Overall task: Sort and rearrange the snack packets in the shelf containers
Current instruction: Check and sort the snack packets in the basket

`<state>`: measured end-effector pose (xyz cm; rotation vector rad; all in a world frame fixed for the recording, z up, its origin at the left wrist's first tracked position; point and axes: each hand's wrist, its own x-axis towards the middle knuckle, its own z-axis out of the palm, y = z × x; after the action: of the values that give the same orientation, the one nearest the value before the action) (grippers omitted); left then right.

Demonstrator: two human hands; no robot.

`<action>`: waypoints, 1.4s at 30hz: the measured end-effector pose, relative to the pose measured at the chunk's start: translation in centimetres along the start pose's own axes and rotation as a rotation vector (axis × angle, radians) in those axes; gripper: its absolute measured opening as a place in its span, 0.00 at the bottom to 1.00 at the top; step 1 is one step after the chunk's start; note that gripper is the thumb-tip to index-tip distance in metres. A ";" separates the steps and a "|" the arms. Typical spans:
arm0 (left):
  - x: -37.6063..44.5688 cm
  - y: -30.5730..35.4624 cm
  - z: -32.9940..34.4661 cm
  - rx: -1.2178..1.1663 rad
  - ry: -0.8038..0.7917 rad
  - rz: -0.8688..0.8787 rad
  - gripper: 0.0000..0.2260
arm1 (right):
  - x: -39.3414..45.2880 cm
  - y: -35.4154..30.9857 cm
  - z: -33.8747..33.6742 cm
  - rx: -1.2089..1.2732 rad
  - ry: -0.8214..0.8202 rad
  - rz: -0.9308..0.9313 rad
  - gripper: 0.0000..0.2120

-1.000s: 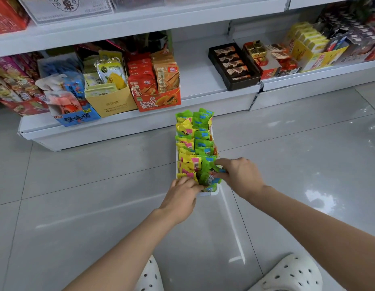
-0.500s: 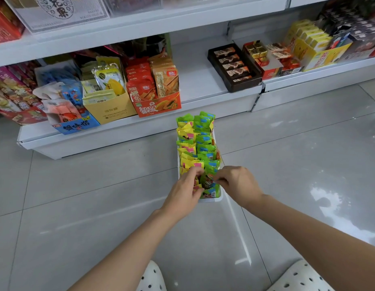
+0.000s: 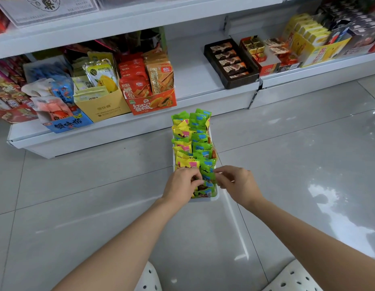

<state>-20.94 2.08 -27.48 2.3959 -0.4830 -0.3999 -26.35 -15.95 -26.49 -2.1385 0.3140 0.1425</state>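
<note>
A narrow white container (image 3: 205, 199) stands on the grey floor tiles in front of the bottom shelf. It holds two rows of upright snack packets: yellow ones (image 3: 183, 147) on the left, green ones (image 3: 200, 141) on the right. My left hand (image 3: 182, 182) is in the near end of the yellow row, fingers curled on packets there. My right hand (image 3: 238, 182) pinches a green packet (image 3: 207, 176) at the near end of the right row.
The white bottom shelf (image 3: 119, 131) carries a red-orange papaya box (image 3: 150, 102), a tan box (image 3: 102, 108), a blue box (image 3: 67, 123), and a dark chocolate tray (image 3: 230, 64). A bare shelf gap (image 3: 190, 76) lies between them. My white perforated shoes (image 3: 293, 278) are at the bottom.
My left hand moved from the container's near edge up into the yellow row. My right hand shifted slightly, still at the green packets. The camera moved a little closer.
</note>
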 end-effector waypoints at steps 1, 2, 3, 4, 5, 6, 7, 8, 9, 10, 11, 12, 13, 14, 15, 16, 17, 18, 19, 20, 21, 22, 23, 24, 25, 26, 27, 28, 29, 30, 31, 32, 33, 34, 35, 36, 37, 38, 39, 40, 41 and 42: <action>0.1 0.0 0.2 0.003 0.018 -0.027 0.04 | 0.3 0.2 0.0 -0.021 0.021 -0.007 0.06; 0.1 0.1 0.3 0.008 0.032 -0.052 0.04 | 0.6 0.5 0.0 -0.083 0.019 -0.040 0.08; 0.2 0.1 0.5 0.010 0.039 -0.074 0.04 | 0.9 0.6 0.0 -0.164 0.002 -0.080 0.09; 0.2 0.1 0.6 0.013 0.040 -0.089 0.04 | 1.2 0.7 0.1 -0.230 -0.020 -0.104 0.10; 0.3 0.0 0.6 0.016 0.036 -0.101 0.04 | 1.4 0.7 0.2 -0.263 -0.042 -0.099 0.10; 0.4 -0.1 0.6 0.014 0.027 -0.109 0.04 | 1.7 0.7 0.3 -0.272 -0.054 -0.082 0.10; 0.5 -0.3 0.5 0.009 0.013 -0.115 0.05 | 1.9 0.7 0.4 -0.280 -0.053 -0.076 0.09; 0.5 -0.4 0.5 0.003 -0.003 -0.119 0.05 | 1.9 0.6 0.6 -0.293 -0.047 -0.089 0.07; 0.5 -0.5 0.4 0.001 -0.017 -0.122 0.06 | 1.9 0.4 0.8 -0.312 -0.041 -0.117 0.06; 0.4 -0.4 0.2 0.002 -0.022 -0.119 0.06 | 1.8 0.3 0.9 -0.326 -0.038 -0.159 0.05; 0.2 -0.4 0.1 0.001 -0.022 -0.114 0.06 | 1.7 0.2 1.0 -0.327 -0.033 -0.207 0.04; 0.1 -0.3 -0.1 -0.007 -0.023 -0.107 0.05 | 1.5 0.0 0.8 -0.289 -0.021 -0.233 0.03; -0.1 -0.3 -0.2 -0.014 -0.032 -0.104 0.04 | 1.2 -0.6 0.3 -0.203 -0.001 -0.211 0.02; -0.2 -0.3 -0.3 -0.021 -0.046 -0.107 0.03 | 1.1 -1.4 -0.6 -0.082 0.028 -0.149 0.03; -0.5 -0.1 -0.5 -0.048 -0.059 -0.121 0.02 | 0.9 -2.3 -1.6 0.045 0.056 -0.085 0.05; -0.8 0.1 -0.7 -0.123 -0.054 -0.148 0.03 | 0.7 -3.4 -2.8 0.169 0.075 -0.047 0.06; -1.1 0.5 -1.0 -0.243 -0.021 -0.188 0.06 | 0.4 -4.6 -4.0 0.273 0.087 -0.036 0.07; -1.6 1.2 -1.6 -0.392 0.040 -0.229 0.09 | 0.1 -5.8 -5.3 0.362 0.093 -0.043 0.08; -2.1 2.2 -2.3 -0.542 0.098 -0.263 0.12 | -0.3 -6.9 -6.5 0.431 0.095 -0.056 0.08; -2.7 3.3 -3.0 -0.677 0.123 -0.284 0.15 | -0.7 -8.1 -7.6 0.486 0.098 -0.067 0.08; -3.3 4.4 -3.7 -0.786 0.105 -0.298 0.17 | -1.1 -9.2 -8.6 0.533 0.102 -0.072 0.07; -4.1 5.4 -4.3 -0.871 0.058 -0.302 0.17 | -1.4 -10.2 -9.4 0.576 0.109 -0.067 0.06; -5.0 6.3 -4.6 -0.935 0.007 -0.297 0.15 | -1.9 -11.0 -10.1 0.617 0.118 -0.051 0.04; -5.9 7.1 -4.8 -0.988 -0.031 -0.290 0.13 | -2.3 -11.7 -10.6 0.651 0.130 -0.030 0.03; -6.8 7.8 -4.9 -1.034 -0.046 -0.289 0.12 | -2.8 -12.3 -11.1 0.677 0.142 -0.011 0.02; -7.7 8.2 -5.0 -1.079 -0.041 -0.296 0.12 | -3.3 -12.6 -11.4 0.698 0.158 0.006 0.02; -8.5 8.6 -5.0 -1.133 -0.030 -0.305 0.12 | -3.8 -12.9 -11.6 0.717 0.175 0.019 0.02; -9.2 8.9 -5.0 -1.207 -0.021 -0.319 0.11 | -4.2 -13.1 -11.7 0.727 0.202 0.029 0.01; -9.9 9.2 -5.1 -1.295 -0.019 -0.333 0.10 | -4.6 -13.2 -11.7 0.730 0.235 0.039 0.01; -10.5 9.6 -5.3 -1.384 -0.023 -0.343 0.11 | -4.9 -13.3 -11.7 0.732 0.271 0.050 0.02; -11.1 10.0 -5.5 -1.474 -0.026 -0.351 0.12 | -5.2 -13.5 -11.7 0.742 0.305 0.067 0.03; -11.6 10.5 -5.7 -1.558 -0.029 -0.356 0.14 | -5.4 -13.8 -11.6 0.750 0.336 0.081 0.04; -12.1 11.0 -6.0 -1.633 -0.037 -0.359 0.15 | -5.7 -14.0 -11.6 0.750 0.363 0.091 0.04; -12.5 11.5 -6.4 -1.690 -0.043 -0.368 0.15 | -5.9 -14.2 -11.6 0.738 0.386 0.101 0.04; -12.9 12.0 -6.8 -1.734 -0.053 -0.381 0.16 | -6.1 -14.4 -11.7 0.721 0.402 0.109 0.04; -13.1 12.3 -7.2 -1.768 -0.069 -0.402 0.16 | -6.2 -14.6 -11.9 0.698 0.414 0.114 0.04; -13.3 12.5 -7.5 -1.805 -0.098 -0.423 0.16 | -6.4 -14.7 -12.0 0.678 0.421 0.119 0.04; -13.5 12.5 -7.8 -1.836 -0.125 -0.448 0.18 | -6.4 -14.7 -12.1 0.669 0.424 0.123 0.04; -13.6 12.6 -8.1 -1.857 -0.154 -0.473 0.19 | -6.5 -14.7 -12.2 0.670 0.419 0.122 0.03; -13.6 12.5 -8.3 -1.860 -0.199 -0.489 0.21 | -6.6 -14.7 -12.3 0.680 0.403 0.113 0.02; -13.6 12.6 -8.5 -1.852 -0.264 -0.494 0.22 | -6.7 -14.7 -12.3 0.698 0.378 0.095 0.02; -13.7 12.8 -8.7 -1.833 -0.341 -0.488 0.23 | -6.8 -14.7 -12.2 0.731 0.346 0.069 0.03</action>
<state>-32.60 3.56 -10.56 0.5977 0.3313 -0.9120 -29.01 -17.20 -6.42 -1.4167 0.5456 -0.2721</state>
